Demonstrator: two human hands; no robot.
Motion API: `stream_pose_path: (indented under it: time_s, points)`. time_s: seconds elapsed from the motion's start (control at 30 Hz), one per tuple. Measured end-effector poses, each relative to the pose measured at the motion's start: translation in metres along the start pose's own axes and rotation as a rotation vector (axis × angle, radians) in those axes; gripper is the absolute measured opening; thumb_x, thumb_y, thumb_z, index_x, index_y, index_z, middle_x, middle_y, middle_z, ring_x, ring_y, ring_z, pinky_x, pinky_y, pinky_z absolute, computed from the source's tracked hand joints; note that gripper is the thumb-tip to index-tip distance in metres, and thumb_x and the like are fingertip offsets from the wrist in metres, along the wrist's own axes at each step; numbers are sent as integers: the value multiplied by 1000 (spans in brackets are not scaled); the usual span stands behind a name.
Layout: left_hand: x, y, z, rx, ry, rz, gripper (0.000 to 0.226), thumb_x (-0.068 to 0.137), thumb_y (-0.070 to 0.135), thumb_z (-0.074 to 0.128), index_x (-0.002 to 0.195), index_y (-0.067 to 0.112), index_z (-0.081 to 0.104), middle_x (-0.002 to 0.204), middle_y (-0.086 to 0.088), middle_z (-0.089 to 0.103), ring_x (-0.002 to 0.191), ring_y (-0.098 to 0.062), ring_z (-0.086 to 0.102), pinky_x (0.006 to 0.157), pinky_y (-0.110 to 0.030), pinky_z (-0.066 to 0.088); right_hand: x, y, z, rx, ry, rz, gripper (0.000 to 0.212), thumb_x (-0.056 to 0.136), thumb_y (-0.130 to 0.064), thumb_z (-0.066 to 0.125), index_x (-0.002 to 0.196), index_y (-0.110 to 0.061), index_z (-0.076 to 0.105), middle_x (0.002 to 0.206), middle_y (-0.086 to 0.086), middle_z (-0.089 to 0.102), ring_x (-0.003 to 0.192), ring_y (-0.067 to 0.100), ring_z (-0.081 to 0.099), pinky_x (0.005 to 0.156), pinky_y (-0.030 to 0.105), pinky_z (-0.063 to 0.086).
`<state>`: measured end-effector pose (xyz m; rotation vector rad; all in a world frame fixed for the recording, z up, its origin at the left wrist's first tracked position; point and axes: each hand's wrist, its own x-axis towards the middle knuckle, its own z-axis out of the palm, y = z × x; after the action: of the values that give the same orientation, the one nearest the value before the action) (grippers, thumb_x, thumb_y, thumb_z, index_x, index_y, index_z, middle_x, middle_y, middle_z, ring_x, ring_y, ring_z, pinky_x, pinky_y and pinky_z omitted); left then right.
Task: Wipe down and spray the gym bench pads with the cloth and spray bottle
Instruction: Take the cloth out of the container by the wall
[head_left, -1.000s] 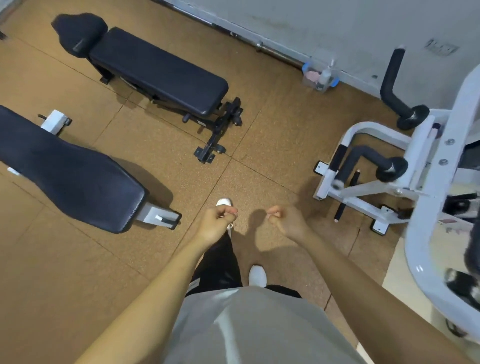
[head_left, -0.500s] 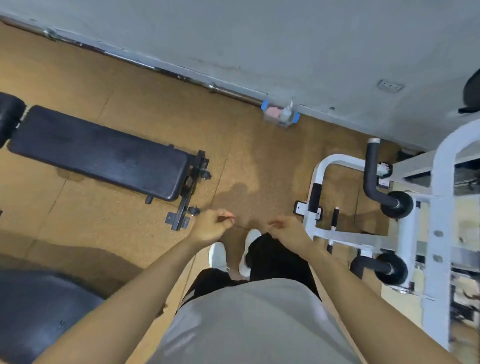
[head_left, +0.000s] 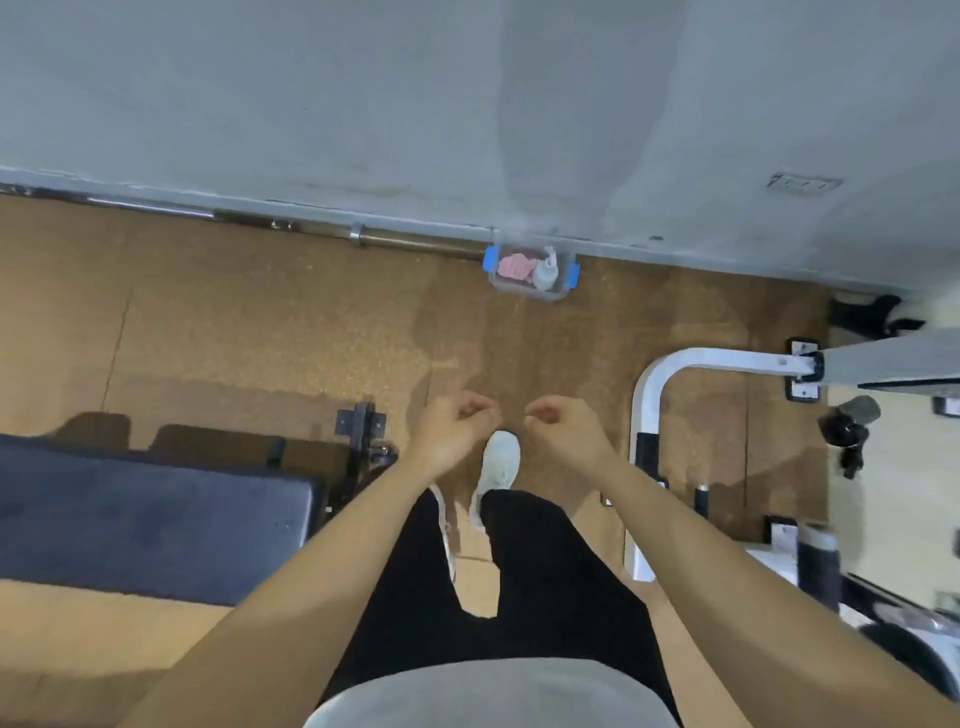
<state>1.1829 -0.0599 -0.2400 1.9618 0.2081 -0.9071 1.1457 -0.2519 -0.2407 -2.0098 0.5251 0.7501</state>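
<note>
Both hands are held out low over the floor (head_left: 260, 338), close together but apart. The left hand (head_left: 453, 432) and right hand (head_left: 567, 431) are each curled narrow, fingers folded toward the thumb, with nothing visibly in them.

The pink cloth (head_left: 511, 267) and the white spray bottle (head_left: 545, 271) sit side by side in a clear box (head_left: 530, 292) with blue clips, on the floor against the far wall (head_left: 363, 104), well apart from the hands. A dark bench pad (head_left: 145, 525) lies near left, its left end cut off by the picture edge, its black metal foot (head_left: 363, 431) just left of the left hand.

A steel barbell (head_left: 311, 232) runs along the foot of the wall to the left of the box. On the right stands a white machine frame (head_left: 644, 410); its padded rollers and lower parts are blurred and partly cut off. A white shoe (head_left: 501, 462) shows between the forearms; the other is mostly hidden behind the left arm. A grey plate (head_left: 804, 183) on the wall is too blurred to read.
</note>
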Motion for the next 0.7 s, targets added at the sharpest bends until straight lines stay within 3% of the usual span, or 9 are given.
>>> stream_pose_path:
  time_s: [0.2,0.37,0.5,0.6,0.7]
  points:
    - [177,17,0,-134,13,-66,20,94,23,65,108,14,76,98,2,74,97,-17,69,89,-31,53,156,-1,-25,-44,31,52,31,97,-24,65,125,-12,70,122,3,71,112,19,65,98,32,50]
    - [316,-6,1,-163,-48,-131,11,92,23,66,98,21,75,87,6,71,90,-20,68,84,-33,55,287,11,-28,-83,74,115,34,97,-26,66,128,-11,67,122,7,70,113,22,64,97,33,49]
    - [429,-35,-5,-108,-25,-128,7,86,27,66,88,30,72,86,3,72,90,-22,69,91,-43,57,405,19,-17,-72,107,141,35,95,-25,69,127,-11,68,120,6,70,108,19,64,96,29,47]
    - [503,-53,-5,-15,19,-117,17,90,27,63,102,23,75,102,1,75,96,-19,69,93,-37,55,491,29,-2,-87,113,124,30,95,-20,68,121,-6,67,119,11,70,111,24,64,98,32,47]
    - [576,-69,2,68,59,-89,26,93,29,61,115,25,72,112,2,73,102,-19,68,93,-35,54,581,48,13,-134,84,86,32,95,-14,66,126,-7,64,125,11,66,112,24,62,89,29,45]
